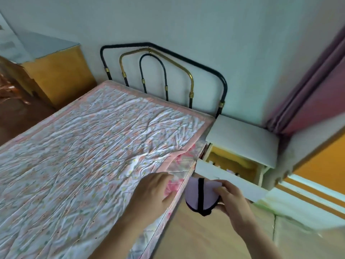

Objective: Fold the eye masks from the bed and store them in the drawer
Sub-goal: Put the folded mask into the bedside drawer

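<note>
A folded lilac eye mask (194, 195) with a black strap and black trim is held by my right hand (228, 200) just off the bed's right edge, below the open drawer. My left hand (152, 191) lies flat on the quilted pink floral bedspread (89, 143) near that edge, fingers apart, holding nothing. The white drawer (224, 181) of the bedside cabinet is pulled out, with a yellow inside and some small items in it that I cannot make out. No other eye masks show on the bed.
The white bedside cabinet (244, 139) stands between the bed and a purple curtain (306, 101). A black and gold metal headboard (164, 71) is against the wall. A yellow wooden cabinet (56, 75) stands far left. The floor (201, 236) below is light wood.
</note>
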